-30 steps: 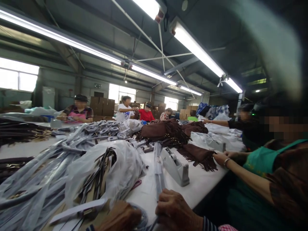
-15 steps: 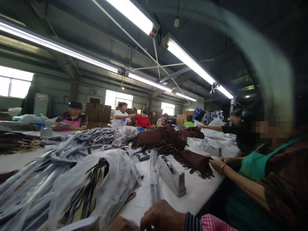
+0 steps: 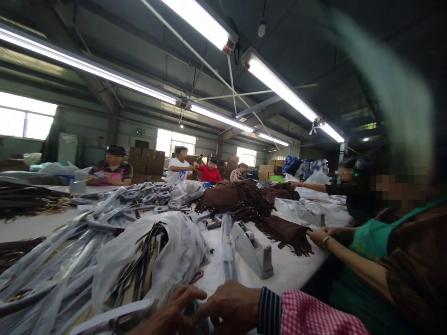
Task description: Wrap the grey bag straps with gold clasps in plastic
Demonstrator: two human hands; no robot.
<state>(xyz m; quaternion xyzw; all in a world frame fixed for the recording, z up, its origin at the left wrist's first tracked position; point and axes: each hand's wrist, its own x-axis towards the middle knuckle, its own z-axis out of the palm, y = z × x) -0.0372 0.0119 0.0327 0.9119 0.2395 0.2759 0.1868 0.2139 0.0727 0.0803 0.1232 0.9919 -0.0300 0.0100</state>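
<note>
At the bottom edge my right hand point(image 3: 232, 304), in a striped cuff and pink checked sleeve, has its fingers bent downward. My left hand point(image 3: 171, 311) is beside it, partly cut off by the frame, with the fingertips of both close together. What lies between or under them is too hidden to name. A white strip point(image 3: 111, 316) lies just left of my left hand. Behind the hands are a clear plastic bag point(image 3: 185, 242) with dark and tan straps point(image 3: 139, 270) in it and a grey tape dispenser point(image 3: 253, 251).
Plastic-wrapped grey straps point(image 3: 70, 260) cover the table's left side. Brown fringed bags point(image 3: 230, 195) are heaped farther back. On the right, a person in a green apron point(image 3: 373, 237) holds a brown fringed piece point(image 3: 286, 232). Other people sit or stand beyond the table.
My left hand has risen further into view beside my right hand, and more of the checked sleeve shows. The whole view has shifted slightly.
</note>
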